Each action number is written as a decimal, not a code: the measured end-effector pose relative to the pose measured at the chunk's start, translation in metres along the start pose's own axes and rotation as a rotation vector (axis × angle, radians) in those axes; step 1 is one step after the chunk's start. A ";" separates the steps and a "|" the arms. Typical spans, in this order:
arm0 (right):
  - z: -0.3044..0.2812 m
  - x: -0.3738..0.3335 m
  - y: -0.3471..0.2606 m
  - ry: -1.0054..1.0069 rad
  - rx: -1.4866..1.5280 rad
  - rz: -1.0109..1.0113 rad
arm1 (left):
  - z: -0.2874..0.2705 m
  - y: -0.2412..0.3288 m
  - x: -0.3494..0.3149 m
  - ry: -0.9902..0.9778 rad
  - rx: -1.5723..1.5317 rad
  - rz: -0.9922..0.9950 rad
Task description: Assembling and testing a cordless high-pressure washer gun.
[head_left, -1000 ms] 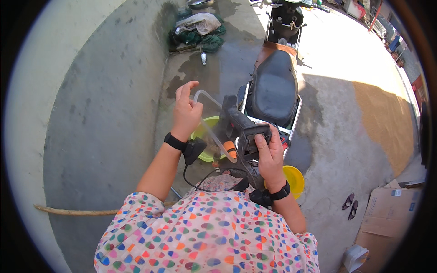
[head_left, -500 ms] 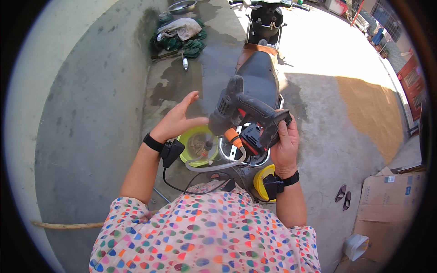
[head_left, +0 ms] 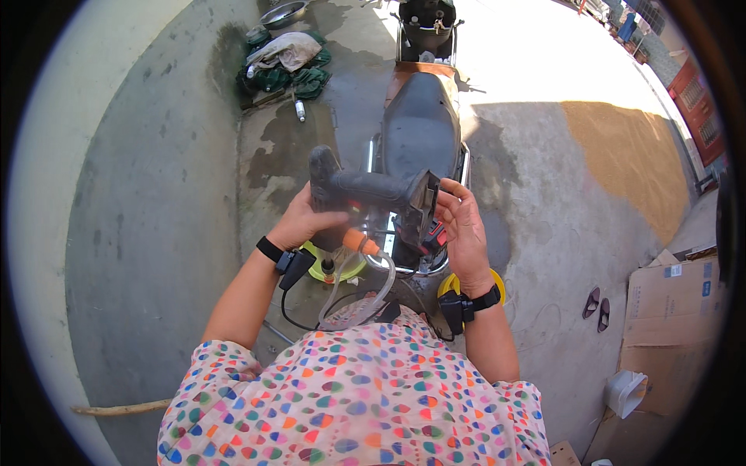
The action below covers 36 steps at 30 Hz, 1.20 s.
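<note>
A black cordless pressure washer gun (head_left: 369,189) is held up in front of me. My left hand (head_left: 299,223) grips its body at the left end, thumb across the near side, other fingers hidden. Beside the gun's right end, at its battery base, is my right hand (head_left: 466,233), fingers loosely apart; the fingertips are at the edge, and I cannot tell whether they press on it. A red-and-black battery part (head_left: 433,239) shows under the base. An orange hose connector (head_left: 360,241) hangs from the gun, with a clear hose (head_left: 386,289) looping below.
A yellow-green basin (head_left: 350,269) sits below the gun, a yellow container (head_left: 496,289) below my right wrist. Ahead stands a scooter with a black seat (head_left: 422,128). Cardboard (head_left: 672,311) and sandals (head_left: 597,309) lie right; grain-like material (head_left: 622,155) spreads beyond. A wall (head_left: 155,194) runs left.
My left hand, open beside the gun before, now grips its body. The gun has moved left and turned. My right hand has loosened from the base and its fingers have spread.
</note>
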State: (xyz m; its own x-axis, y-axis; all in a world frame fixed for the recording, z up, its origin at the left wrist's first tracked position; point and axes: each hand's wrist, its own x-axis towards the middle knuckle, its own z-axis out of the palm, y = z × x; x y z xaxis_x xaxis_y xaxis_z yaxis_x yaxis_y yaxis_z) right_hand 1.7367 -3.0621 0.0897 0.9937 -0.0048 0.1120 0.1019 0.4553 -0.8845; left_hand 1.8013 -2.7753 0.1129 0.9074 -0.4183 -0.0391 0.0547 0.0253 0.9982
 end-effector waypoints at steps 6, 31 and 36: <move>-0.067 -0.040 0.059 0.196 -0.828 -0.031 | -0.047 0.001 -0.015 0.285 0.036 0.098; -0.047 -0.071 0.040 0.142 -0.143 0.082 | -0.076 0.015 -0.055 0.237 0.657 0.197; -0.036 -0.081 0.019 0.083 -0.188 0.155 | -0.076 0.016 -0.051 0.072 0.772 0.130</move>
State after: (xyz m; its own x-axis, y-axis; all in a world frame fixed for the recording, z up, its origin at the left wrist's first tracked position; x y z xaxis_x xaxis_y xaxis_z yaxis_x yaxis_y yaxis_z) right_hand 1.6594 -3.0852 0.0472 0.9978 -0.0241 -0.0618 -0.0525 0.2827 -0.9578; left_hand 1.7874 -2.6843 0.1269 0.9128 -0.3949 0.1037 -0.3350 -0.5791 0.7433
